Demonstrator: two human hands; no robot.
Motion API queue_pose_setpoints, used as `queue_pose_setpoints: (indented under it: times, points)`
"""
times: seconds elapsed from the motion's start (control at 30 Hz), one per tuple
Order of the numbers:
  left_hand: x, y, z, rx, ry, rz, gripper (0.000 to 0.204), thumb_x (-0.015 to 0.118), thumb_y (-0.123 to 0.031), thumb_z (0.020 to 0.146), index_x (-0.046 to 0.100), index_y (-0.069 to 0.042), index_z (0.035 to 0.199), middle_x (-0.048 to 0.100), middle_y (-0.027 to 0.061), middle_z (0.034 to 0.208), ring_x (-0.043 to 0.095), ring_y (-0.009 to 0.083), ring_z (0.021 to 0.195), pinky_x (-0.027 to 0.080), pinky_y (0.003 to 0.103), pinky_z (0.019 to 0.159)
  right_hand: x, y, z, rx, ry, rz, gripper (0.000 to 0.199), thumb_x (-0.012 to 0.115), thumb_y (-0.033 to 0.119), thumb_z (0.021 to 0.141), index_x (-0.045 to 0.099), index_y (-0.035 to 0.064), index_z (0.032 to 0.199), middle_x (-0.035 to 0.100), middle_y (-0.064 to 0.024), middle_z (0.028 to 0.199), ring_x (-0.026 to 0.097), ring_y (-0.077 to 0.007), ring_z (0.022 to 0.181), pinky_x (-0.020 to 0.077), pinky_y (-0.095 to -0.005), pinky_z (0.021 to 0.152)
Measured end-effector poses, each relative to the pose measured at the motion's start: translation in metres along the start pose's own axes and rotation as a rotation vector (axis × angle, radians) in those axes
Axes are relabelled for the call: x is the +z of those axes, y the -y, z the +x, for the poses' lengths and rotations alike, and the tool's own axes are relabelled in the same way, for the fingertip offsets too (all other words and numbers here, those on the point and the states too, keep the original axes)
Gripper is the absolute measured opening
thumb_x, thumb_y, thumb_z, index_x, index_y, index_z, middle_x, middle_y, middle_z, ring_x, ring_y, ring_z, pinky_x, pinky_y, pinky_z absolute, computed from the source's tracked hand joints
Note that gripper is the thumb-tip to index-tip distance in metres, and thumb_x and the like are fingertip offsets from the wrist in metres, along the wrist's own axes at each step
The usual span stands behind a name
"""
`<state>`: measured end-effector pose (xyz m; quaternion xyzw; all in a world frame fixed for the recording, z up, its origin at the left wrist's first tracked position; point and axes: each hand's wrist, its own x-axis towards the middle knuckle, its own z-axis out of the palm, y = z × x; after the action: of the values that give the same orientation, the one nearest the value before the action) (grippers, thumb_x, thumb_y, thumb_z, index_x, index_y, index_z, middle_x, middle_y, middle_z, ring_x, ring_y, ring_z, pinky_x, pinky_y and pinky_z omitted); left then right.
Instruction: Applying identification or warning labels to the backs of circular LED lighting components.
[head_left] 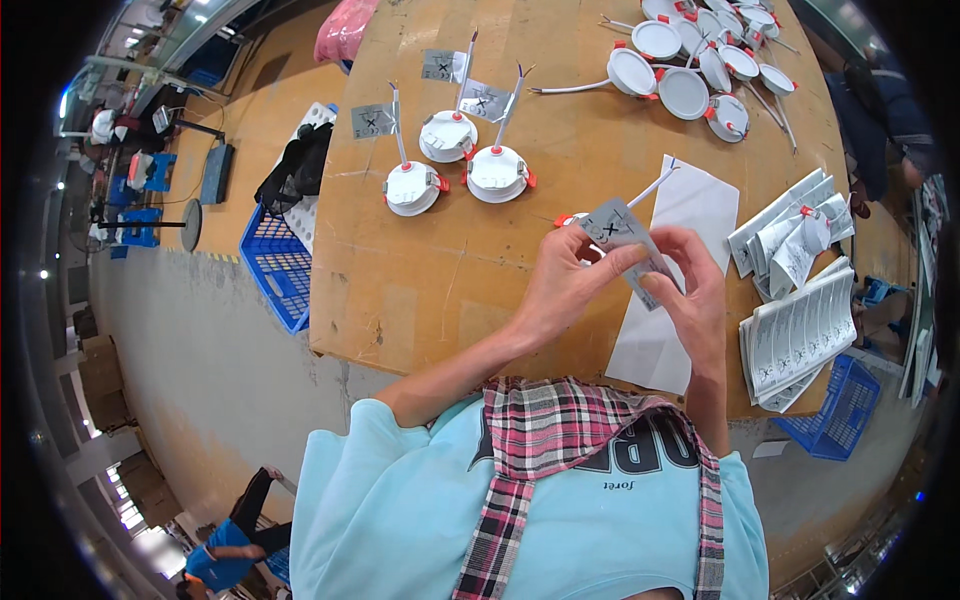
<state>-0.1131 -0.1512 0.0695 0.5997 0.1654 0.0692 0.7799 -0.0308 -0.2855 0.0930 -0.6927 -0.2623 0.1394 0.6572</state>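
Note:
Between my hands, over the table, is a silver printed label [612, 226]. My left hand [562, 278] pinches its left part with the thumb on top. My right hand [692, 290] grips its lower right edge between thumb and fingers. Just behind the label, a white cable [652, 188] with bare wire ends sticks up to the right. A red clip [566, 219] of a mostly hidden white downlight shows beside my left hand. Whether the label touches the cable is hidden. A white paper sheet [690, 215] lies beneath my right hand.
Three white downlights [497, 176] with silver tags on upright cables stand at the left. More loose downlights [684, 94] crowd the far right. Stacks of label sheets [797, 325] lie right. Blue baskets [275, 262] flank the table [420, 290]. A person [225, 555] is at lower left.

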Motion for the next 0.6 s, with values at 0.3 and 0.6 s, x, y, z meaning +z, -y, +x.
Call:
queue_pose_setpoints:
  times: [0.3, 0.6]
  points:
    - [0.001, 0.02, 0.013, 0.544, -0.271, 0.895, 0.068, 0.076, -0.022, 0.07, 0.045, -0.001, 0.127, 0.051, 0.0159, 0.122, 0.043, 0.0325, 0.12, 0.031, 0.042, 0.102, -0.042, -0.01, 0.006, 0.186, -0.16, -0.229, 0.013, 0.065, 0.011, 0.084, 0.063, -0.0011, 0.09, 0.061, 0.0001, 0.076, 0.051, -0.006, 0.07, 0.0418, -0.0206, 0.065]
    - [-0.009, 0.03, -0.005, 0.369, -0.099, 0.996, 0.08, 0.079, -0.032, 0.068, 0.04, 0.002, 0.13, 0.051, 0.0159, 0.116, 0.044, 0.0336, 0.114, 0.029, 0.044, 0.101, -0.055, 0.0, 0.009, 0.378, -0.037, -0.231, 0.023, 0.065, 0.019, 0.083, 0.065, -0.003, 0.09, 0.064, -0.0046, 0.072, 0.056, -0.0081, 0.066, 0.0438, -0.0224, 0.062]
